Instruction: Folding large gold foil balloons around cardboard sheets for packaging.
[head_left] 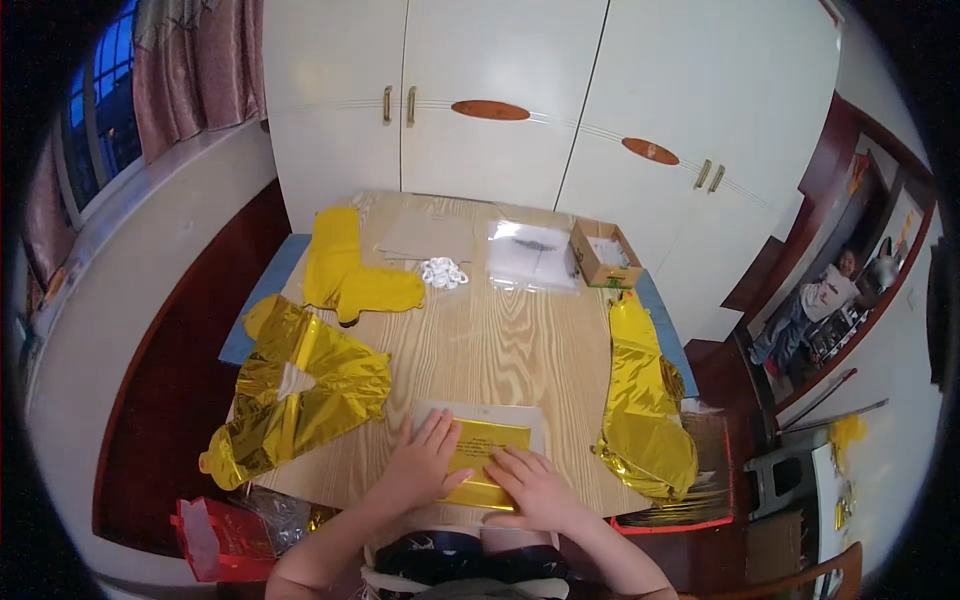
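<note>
At six o'clock on the pale wood-grain tabletop [540, 370], taking the cabinet side as twelve, a flat rectangle of shiny gold foil [484, 491] is lying on a thin whitish card [480, 409]. The bare left hand [425, 465] is resting palm-down over its left side, fingers nearly together; the bare right hand [535, 490] is spreading slightly across its right side. Neither is visibly pinching anything; whether the right thumb is catching the lower edge cannot be told.

Risks (judged): the slick foil could be sliding askew on the card if the two hands were pressing unevenly, or creasing if the fingers were dragging. Because it is lying close to the near edge, a sideways push could be tipping it off. At eight o'clock, a crumpled gold foil balloon [345, 372] with a white patch is reaching the table's edge; at four, a long, limp gold foil balloon [630, 400] is doing likewise, so either could be slipping down if knocked.

Lettering: several short lines of small dark print [484, 446] are showing on the foil rectangle. At one o'clock, a clear plastic sheet [510, 268] is showing a dark, indistinct marking. No brand is standing out legibly.
</note>
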